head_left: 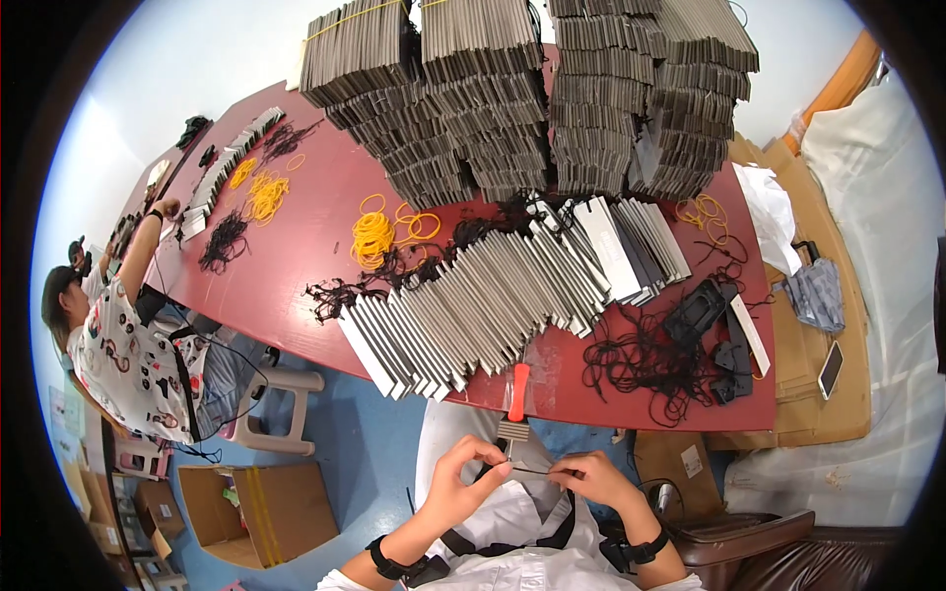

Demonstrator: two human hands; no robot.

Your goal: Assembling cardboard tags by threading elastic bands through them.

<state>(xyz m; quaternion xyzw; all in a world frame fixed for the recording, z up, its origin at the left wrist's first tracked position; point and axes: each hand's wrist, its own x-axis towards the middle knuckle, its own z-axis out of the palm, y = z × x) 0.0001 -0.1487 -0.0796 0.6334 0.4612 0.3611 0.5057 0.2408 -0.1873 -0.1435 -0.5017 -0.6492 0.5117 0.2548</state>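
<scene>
Above my lap, a thin black cord (530, 471) runs between my two hands. My left hand (461, 483) pinches one end of it between thumb and fingers. At the other end my right hand (599, 480) grips it, also in a pinch. Just beyond my hands, a red-handled tool (517, 389) sticks out over the table's edge, its tan end toward me. A tangled heap of black cords (641, 366) lies on the table ahead and to the right. Straight ahead leans a long row of thin grey-white flat boxes (483, 300), with black cords along its far side.
Tall stacks of grey flat pieces (493, 108) stand at the back of the red table (296, 286). Yellow rubber bands (372, 239) lie left of them. A phone (831, 370) rests on cardboard at right. Another person (133, 345) works at far left, near a cardboard box (261, 512).
</scene>
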